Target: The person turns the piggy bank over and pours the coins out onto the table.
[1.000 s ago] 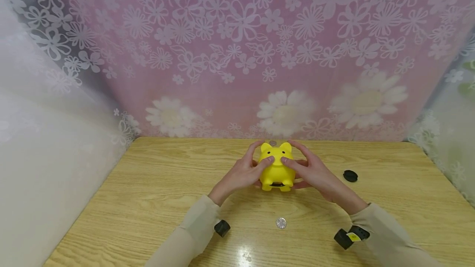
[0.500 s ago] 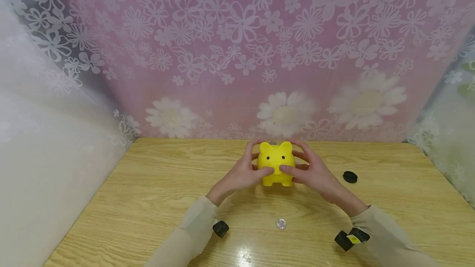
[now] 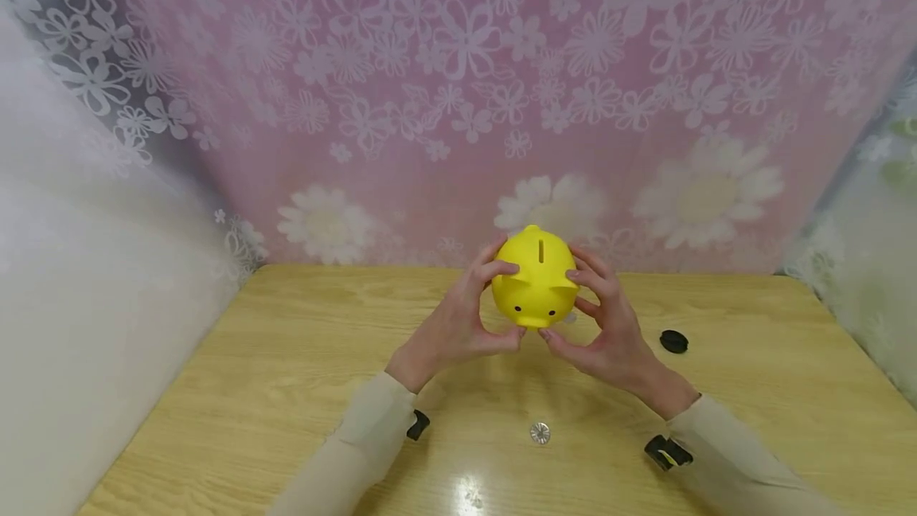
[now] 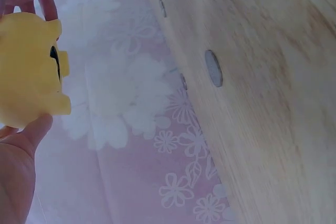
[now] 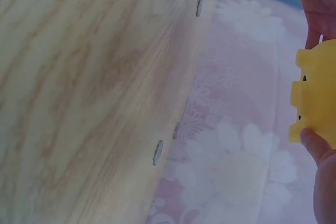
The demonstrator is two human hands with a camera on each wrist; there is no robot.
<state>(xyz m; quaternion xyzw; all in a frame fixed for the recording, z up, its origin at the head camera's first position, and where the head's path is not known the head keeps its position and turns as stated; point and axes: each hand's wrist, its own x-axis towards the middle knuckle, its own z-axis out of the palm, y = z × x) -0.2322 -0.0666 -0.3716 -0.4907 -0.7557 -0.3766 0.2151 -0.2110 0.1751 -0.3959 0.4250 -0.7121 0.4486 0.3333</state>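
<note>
A yellow piggy bank [image 3: 536,281] is held up over the far part of the table, its snout facing the wearer and the coin slot on its back showing. My left hand [image 3: 458,309] grips its left side and my right hand [image 3: 609,321] its right side, thumbs below the snout and fingers at the ears and flanks. From the left wrist view, the stubby feet and a dark opening [image 4: 55,61] in the belly show. A silver coin [image 3: 540,433] lies on the table in front of the hands; another coin [image 3: 570,317] is partly hidden behind the right hand.
On the wooden table [image 3: 308,357], a small black oval piece [image 3: 673,341] lies right of the right hand. Several coins show in the wrist views, one large coin [image 4: 213,68] among them. A pink flowered curtain [image 3: 401,142] hangs right behind the far edge.
The piggy bank has been raised and tipped forward, so its back and slot now show instead of its front and feet. Both hands have moved with it, still gripping.
</note>
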